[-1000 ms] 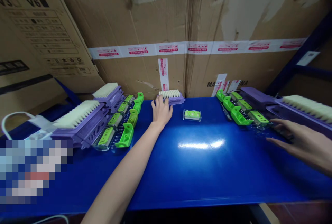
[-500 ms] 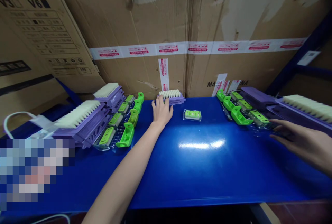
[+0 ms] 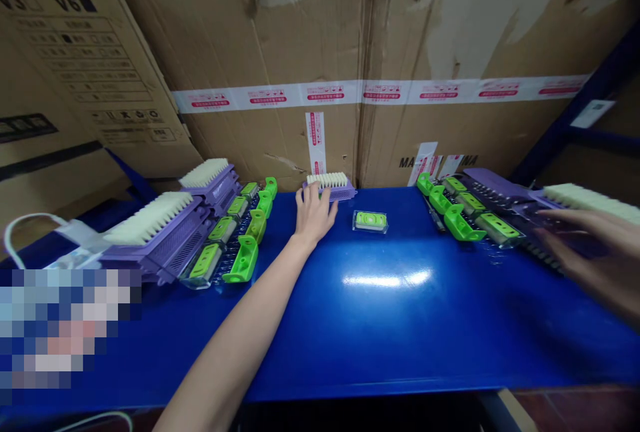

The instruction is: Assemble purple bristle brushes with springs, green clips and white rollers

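Note:
My left hand (image 3: 314,215) reaches to the back of the table with its fingers apart. Its fingertips lie over a small purple slotted frame (image 3: 343,192) with a white pleated filter (image 3: 330,180) on top; a bit of green shows between the fingers. To the right of it lies a green-and-white block in a clear wrapper (image 3: 370,221). At the right, my right hand (image 3: 595,252) is blurred, its fingers stretched out and nothing visible in them. It is beside purple parts (image 3: 493,185) and another white pleated filter (image 3: 585,202), partly covering them.
Purple frames with filters (image 3: 155,219), wrapped green blocks (image 3: 223,229) and green brackets (image 3: 244,259) stand in rows at left. More green brackets (image 3: 457,222) and wrapped blocks (image 3: 497,225) are at right. Cardboard boxes (image 3: 280,39) wall off the back of the blue table (image 3: 390,339).
My right hand has moved up slightly toward the purple parts and filter at the right, uncovering a dark ribbed edge. My left hand stays on the small filter frame, its fingers shifted a little.

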A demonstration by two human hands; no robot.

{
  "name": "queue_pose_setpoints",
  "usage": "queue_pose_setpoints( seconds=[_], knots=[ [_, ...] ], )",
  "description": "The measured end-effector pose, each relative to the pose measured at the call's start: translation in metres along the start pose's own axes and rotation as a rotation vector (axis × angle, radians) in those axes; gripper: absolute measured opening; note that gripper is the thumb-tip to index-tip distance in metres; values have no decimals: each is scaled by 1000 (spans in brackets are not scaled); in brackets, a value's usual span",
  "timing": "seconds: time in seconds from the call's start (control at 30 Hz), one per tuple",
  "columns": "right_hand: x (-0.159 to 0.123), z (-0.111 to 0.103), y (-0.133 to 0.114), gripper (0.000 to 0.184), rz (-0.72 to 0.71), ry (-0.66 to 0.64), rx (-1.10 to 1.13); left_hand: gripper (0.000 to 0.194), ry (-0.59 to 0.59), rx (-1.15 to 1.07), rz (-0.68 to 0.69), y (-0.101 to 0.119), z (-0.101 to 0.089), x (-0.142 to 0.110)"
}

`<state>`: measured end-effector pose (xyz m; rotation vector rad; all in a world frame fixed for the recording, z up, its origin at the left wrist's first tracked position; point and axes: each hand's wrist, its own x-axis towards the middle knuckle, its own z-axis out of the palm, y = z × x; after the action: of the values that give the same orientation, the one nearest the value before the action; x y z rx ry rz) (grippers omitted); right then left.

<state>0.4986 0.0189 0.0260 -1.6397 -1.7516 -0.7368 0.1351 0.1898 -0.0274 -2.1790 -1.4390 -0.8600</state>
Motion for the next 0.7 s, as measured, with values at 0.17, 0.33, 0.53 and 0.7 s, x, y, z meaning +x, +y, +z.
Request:
queue_pose_setpoints(
  seconds=[0.17, 0.33, 0.53, 0.7],
  knots=[
    [34, 22, -47, 23, -150, -36, 117, 39, 0, -120, 270, 12, -11, -2],
    [57, 68, -82, 24, -228, -297, 6, 52, -79, -219, 486, 23, -15, -6],
    [68, 101, -106, 22, -276, -514, -144, 31, -105, -266, 447, 21, -7, -6],
    [74, 113, -115, 21, -236, -576, -97, 20, -72, -322, 251, 16, -1, -6]
  ],
)
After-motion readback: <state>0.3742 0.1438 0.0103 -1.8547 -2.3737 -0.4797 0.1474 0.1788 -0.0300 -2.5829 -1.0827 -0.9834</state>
